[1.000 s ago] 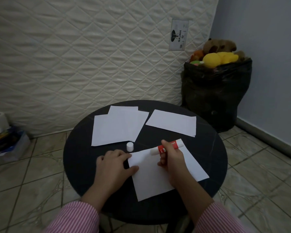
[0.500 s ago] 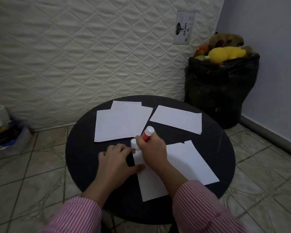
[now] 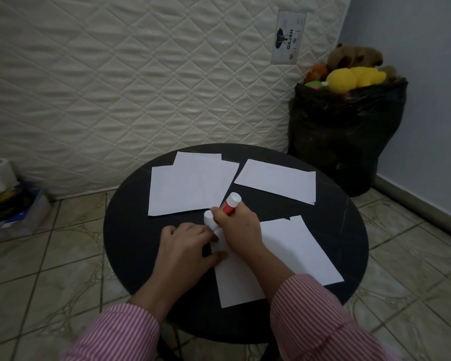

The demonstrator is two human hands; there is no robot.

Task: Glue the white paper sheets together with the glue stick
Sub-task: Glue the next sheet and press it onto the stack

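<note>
Basically my right hand [image 3: 236, 226] gripped the glue stick [image 3: 229, 204], left hand [image 3: 186, 243] flat, pinning the near sheet [image 3: 284, 256]; risk was paper skidding or creasing.

We read "GAJAH" on the white label [image 3: 288, 37] sewn to the quilted mattress [image 3: 141, 74]; the smaller print there and on the glue stick [image 3: 229, 206] stays illegible.

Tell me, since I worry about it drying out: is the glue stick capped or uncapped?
Uncapped, it seems. The small white cap sits on the table beside the right hand, which grips the glue stick; its lower tip is hidden.
</note>
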